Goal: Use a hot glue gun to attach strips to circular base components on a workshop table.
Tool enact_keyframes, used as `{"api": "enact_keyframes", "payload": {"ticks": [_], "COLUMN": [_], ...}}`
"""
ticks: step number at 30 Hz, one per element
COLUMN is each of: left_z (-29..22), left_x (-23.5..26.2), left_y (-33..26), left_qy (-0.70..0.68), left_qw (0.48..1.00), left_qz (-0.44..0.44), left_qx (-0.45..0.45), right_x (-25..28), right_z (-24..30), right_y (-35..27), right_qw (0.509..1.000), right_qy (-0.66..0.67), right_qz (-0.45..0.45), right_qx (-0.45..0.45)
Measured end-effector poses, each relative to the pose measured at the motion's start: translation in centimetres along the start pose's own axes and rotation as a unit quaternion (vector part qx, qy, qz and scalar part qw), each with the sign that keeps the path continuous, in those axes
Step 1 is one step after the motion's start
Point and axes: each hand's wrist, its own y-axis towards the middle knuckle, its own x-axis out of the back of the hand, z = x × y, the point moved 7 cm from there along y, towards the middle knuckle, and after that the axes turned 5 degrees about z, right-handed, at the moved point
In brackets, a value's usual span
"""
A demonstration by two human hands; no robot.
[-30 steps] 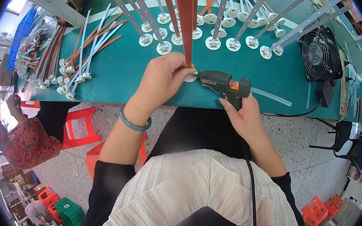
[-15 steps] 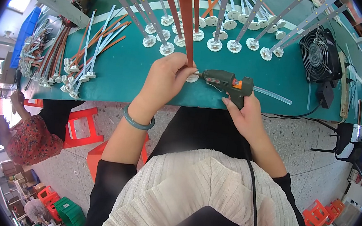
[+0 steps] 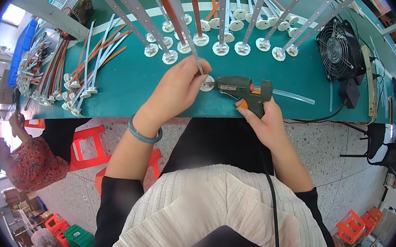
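Observation:
My left hand (image 3: 178, 87) is closed, pinching a narrow grey strip (image 3: 195, 54) low down. This strip stands nearly upright, its foot at a round white base (image 3: 207, 85) on the green table. A dark green hot glue gun (image 3: 238, 85) is gripped in my right hand (image 3: 269, 123), thumb by its orange trigger. Its nozzle points left and meets the foot of the strip over the base. A clear glue stick (image 3: 296, 97) sticks out of the gun's rear. Beyond my hands stand several strips on white bases (image 3: 221, 49), some showing grey faces with small dots, others brown.
Loose strips with white bases (image 3: 86, 93) lie at the left, beside a larger bundle (image 3: 45, 73). A black fan (image 3: 341, 51) and a power adapter (image 3: 349, 94) are at the right. The gun's cord (image 3: 274, 202) runs down over my body. Another person (image 3: 37, 163) sits at the left.
The held strip has turned from its brown side to a grey face and leans more to the left. The gun nozzle stays at the base. The whole view has shifted slightly.

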Motion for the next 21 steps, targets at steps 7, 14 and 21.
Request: {"api": "enact_keyframes", "payload": {"ticks": [7, 14, 21], "left_z": [0.2, -0.1, -0.1], "left_x": [-0.3, -0.5, -0.6], "left_y": [-0.2, 0.0, -0.1], "left_qy": [0.027, 0.018, 0.026], "left_qw": [0.999, 1.0, 1.0], "left_qz": [0.01, 0.01, 0.003], "left_qx": [-0.013, 0.01, 0.007], "right_x": [-0.4, 0.0, -0.3], "right_z": [0.5, 0.3, 0.6], "right_y": [-0.6, -1.0, -1.0], "right_qw": [0.995, 0.989, 0.98], "right_qy": [-0.102, -0.134, -0.185], "right_qz": [-0.017, -0.06, -0.061], "right_qx": [-0.007, 0.008, 0.026]}}
